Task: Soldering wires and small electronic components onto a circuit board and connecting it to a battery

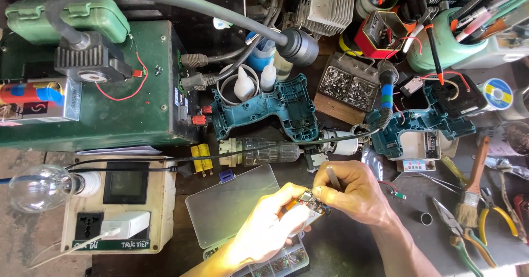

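Observation:
My left hand (pixel 268 227) holds a small circuit board (pixel 309 203) in bright light at the bench's front centre. My right hand (pixel 355 191) grips metal tweezers (pixel 333 176) with their tips down at the board. Just behind the hands lies a drill motor with its chuck (pixel 264 151) and a teal drill housing half (pixel 275 110). The other teal housing half (pixel 420 128) lies to the right with wires.
A clear plastic parts box (pixel 231 206) lies under my left hand. A green power supply (pixel 93 106) sits far left, a socket box with a bulb (pixel 118 205) in front of it. Brush (pixel 473 189), pliers (pixel 460 233) and screw tray (pixel 347 87) crowd the right.

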